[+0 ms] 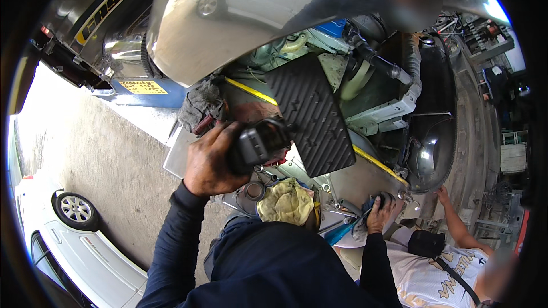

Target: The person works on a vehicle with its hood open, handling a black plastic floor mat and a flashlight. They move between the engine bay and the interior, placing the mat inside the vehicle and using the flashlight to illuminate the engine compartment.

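Concrete floor [120,148], one white car [85,256] well left of the grip, cut off, left hand [211,159] clasped round one black boxy object [257,145], far end unclear, one ribbed mat [311,120] just right, right hand [381,215] curled on one dark rag [359,230], partly hidden

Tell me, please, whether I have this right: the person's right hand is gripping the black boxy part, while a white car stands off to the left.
Not quite: the head view shows the left hand gripping the black boxy part, while the right hand is apart from it. The white car does stand off to the left.
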Tool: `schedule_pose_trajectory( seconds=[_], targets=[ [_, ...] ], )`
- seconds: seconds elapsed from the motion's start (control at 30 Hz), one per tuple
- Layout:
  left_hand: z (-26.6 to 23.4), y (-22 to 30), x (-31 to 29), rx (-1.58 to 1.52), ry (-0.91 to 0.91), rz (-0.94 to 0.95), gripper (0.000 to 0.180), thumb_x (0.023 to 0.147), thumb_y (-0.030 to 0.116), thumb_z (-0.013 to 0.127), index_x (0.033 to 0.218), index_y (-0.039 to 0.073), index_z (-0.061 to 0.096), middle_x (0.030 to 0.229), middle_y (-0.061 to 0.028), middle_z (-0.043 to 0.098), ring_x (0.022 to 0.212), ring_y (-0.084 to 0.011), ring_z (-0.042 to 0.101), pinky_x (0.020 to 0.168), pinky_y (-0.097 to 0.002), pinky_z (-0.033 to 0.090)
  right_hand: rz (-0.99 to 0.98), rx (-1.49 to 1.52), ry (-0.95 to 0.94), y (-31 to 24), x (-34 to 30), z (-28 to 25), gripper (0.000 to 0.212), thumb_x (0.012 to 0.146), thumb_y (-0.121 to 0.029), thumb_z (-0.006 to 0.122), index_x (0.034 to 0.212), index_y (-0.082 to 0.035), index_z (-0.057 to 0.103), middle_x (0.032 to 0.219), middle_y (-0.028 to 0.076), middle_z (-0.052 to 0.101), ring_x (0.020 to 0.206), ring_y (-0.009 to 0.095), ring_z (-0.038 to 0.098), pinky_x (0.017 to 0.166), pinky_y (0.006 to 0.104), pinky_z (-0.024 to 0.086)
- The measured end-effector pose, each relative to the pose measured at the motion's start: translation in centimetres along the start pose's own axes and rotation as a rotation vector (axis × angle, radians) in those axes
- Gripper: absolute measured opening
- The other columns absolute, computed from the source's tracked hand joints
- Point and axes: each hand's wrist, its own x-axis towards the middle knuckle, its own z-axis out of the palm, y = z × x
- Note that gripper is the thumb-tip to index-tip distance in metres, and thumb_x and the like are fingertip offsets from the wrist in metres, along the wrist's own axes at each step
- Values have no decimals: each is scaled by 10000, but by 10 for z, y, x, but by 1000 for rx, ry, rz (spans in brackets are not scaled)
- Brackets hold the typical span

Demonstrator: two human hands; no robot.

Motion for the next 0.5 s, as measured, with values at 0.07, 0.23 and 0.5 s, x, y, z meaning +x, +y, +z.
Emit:
schedule_pose_trajectory(
  seconds=[0.07, 0.23, 0.5],
  targets=[
    [9, 13, 12, 11, -15, -14, 881, 569, 266, 877, 1376, 17, 630, 1156, -174, 696, 987, -388, 728, 841, -465, 614, -14, 14, -14, -2, 0, -3, 481, 1082, -434, 541, 1314, -21, 626, 1366, 229, 587, 1322, 444, 515, 1152, 544, 370],
    [52, 57, 17, 8, 59, -57, 809, 611, 240, 857, 1361, 26, 643, 1111, -155, 692, 939, -365, 724, 813, -459, 613, 18, -64, -112, -8, 3, -11, 575, 1094, -492, 506, 1384, 1, 569, 1416, 277, 546, 1349, 479, 480, 1179, 559, 335],
    [63, 50, 38, -59, 54, -171, 829, 656, 251, 827, 1420, 28, 598, 1216, -163, 676, 1004, -372, 702, 856, -470, 601, 66, -171, -242, -8, 13, -15, 673, 1106, -531, 468, 1445, 49, 512, 1455, 308, 524, 1413, 493, 433, 1223, 564, 293]
  ],
)
